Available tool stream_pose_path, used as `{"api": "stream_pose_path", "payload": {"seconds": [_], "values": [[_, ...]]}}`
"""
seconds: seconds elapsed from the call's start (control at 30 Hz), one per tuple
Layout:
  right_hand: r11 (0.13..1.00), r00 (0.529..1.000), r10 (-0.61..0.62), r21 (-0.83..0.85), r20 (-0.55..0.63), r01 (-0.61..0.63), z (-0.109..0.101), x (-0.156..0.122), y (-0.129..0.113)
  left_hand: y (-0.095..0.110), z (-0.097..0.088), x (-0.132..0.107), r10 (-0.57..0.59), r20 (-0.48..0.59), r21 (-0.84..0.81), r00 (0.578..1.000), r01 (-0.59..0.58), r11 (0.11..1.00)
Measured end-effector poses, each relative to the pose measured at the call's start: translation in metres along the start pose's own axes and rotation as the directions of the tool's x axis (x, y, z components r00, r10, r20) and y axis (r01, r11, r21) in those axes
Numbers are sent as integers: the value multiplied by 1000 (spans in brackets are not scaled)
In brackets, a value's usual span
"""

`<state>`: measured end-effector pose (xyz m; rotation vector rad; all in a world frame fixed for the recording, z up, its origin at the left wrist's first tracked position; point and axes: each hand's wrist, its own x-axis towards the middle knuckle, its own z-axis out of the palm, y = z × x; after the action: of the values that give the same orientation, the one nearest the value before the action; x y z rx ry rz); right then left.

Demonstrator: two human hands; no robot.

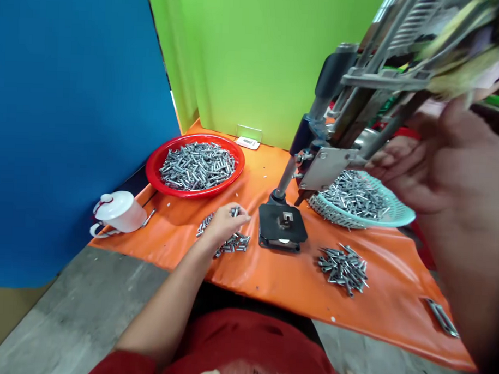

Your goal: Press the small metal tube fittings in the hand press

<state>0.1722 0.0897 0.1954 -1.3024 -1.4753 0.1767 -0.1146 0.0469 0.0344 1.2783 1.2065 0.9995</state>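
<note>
My left hand (pixel 226 221) reaches over a small heap of metal pins (pixel 231 242) on the orange mat (pixel 279 286), its fingers closed round a pin at the heap's top. My right hand (pixel 442 161) is raised close to the camera, fingers curled on the lever of a hand press (pixel 359 92). Between the hands lies the black base plate (pixel 281 227) of the press, a small metal piece on its middle. A second pile of pins (pixel 344 268) lies to the right of the base.
A red bowl (pixel 155 170) full of pins stands at the back left, a teal basket (pixel 398 217) of pins at the right. A white lidded cup (pixel 118 211) sits at the mat's left edge. Blue and green panels close off the back. Grey floor lies in front.
</note>
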Motion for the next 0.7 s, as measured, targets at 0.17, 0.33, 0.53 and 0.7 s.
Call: {"api": "stream_pose_path", "payload": {"seconds": [0.17, 0.33, 0.53, 0.7], "values": [[825, 951, 305, 487, 46, -287, 22, -63, 6, -17, -7, -16, 72, 74, 781, 995, -103, 616], [789, 868, 397, 372, 298, -489, 34, -137, 24, -18, 1, -22, 42, 112, 799, 993, -115, 591], [818, 724, 345, 188, 598, -544, 58, -178, 28, 5, 12, -22, -106, 294, 40, 950, 99, 994], [763, 638, 281, 236, 717, -602, 66, -177, 23, 7, 33, -22, -143, 469, -275, 871, 298, 914]]}}
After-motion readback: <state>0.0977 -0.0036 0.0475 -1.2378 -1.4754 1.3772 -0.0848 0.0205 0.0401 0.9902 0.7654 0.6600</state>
